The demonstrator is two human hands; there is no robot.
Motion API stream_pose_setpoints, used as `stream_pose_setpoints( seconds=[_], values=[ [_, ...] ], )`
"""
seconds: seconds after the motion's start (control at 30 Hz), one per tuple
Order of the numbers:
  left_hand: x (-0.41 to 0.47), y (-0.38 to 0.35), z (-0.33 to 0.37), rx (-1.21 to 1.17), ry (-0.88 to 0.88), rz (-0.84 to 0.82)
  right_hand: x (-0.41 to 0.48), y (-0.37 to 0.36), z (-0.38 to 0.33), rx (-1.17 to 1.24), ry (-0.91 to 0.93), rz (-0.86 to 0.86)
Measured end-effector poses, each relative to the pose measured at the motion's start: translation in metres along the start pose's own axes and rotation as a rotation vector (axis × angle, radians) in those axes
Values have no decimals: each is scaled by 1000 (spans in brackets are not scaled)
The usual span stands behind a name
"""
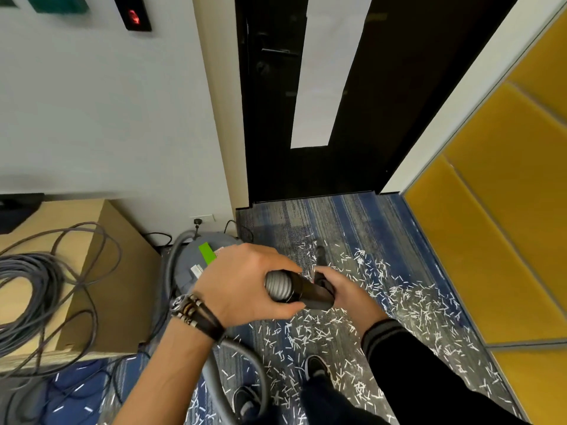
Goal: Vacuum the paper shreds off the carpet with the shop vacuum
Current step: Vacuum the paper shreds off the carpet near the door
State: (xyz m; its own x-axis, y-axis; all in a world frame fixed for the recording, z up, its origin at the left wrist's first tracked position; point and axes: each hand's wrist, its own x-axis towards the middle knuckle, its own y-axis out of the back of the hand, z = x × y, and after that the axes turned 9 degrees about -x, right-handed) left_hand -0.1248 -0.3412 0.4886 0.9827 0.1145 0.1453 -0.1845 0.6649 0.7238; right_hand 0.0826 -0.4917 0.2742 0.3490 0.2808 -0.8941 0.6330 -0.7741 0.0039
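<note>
White paper shreds lie scattered over the blue and grey striped carpet, thickest to the right of my hands. My left hand grips the ribbed grey vacuum hose near its end. My right hand holds the black cuff at the hose's tip. The grey shop vacuum, with a green label, sits on the floor behind my left hand. The hose loops down past my left wrist toward my shoes.
A closed dark door stands straight ahead. Yellow padded panels line the right side. A light wooden cabinet with coiled grey cables on top stands at the left. A wall outlet holds the plug.
</note>
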Motion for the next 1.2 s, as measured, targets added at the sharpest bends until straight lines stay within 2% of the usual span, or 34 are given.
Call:
stream_pose_setpoints(
  seconds=[0.07, 0.17, 0.33, 0.5, 0.63, 0.73, 1.0, 1.13, 1.2],
  values=[
    [6, -14, 6, 34, 10, 19, 9, 9, -5, 45, -6, 30],
    [10, -28, 12, 31, 56, 53, 22, 14, -10, -30, -39, 36],
    [9, -14, 14, 6, 107, 87, 26, 3, -7, -23, -96, -61],
    [21, -10, 34, -62, 97, 196, 19, 25, -20, -13, -7, -76],
    [40, -36, 55, -57, 88, 139, 17, 72, -17, 83, -32, -12],
    [55, -54, 64, -37, 116, 124, 19, 91, -8, 34, -74, -3],
    [62, -47, 79, 21, 98, 140, 20, 79, -11, 5, -73, -162],
    [65, -49, 82, -28, 98, 203, 17, 95, -28, 30, -30, -173],
    [76, -59, 85, -9, 104, 173, 14, 113, -34, 60, -11, -126]
  ],
)
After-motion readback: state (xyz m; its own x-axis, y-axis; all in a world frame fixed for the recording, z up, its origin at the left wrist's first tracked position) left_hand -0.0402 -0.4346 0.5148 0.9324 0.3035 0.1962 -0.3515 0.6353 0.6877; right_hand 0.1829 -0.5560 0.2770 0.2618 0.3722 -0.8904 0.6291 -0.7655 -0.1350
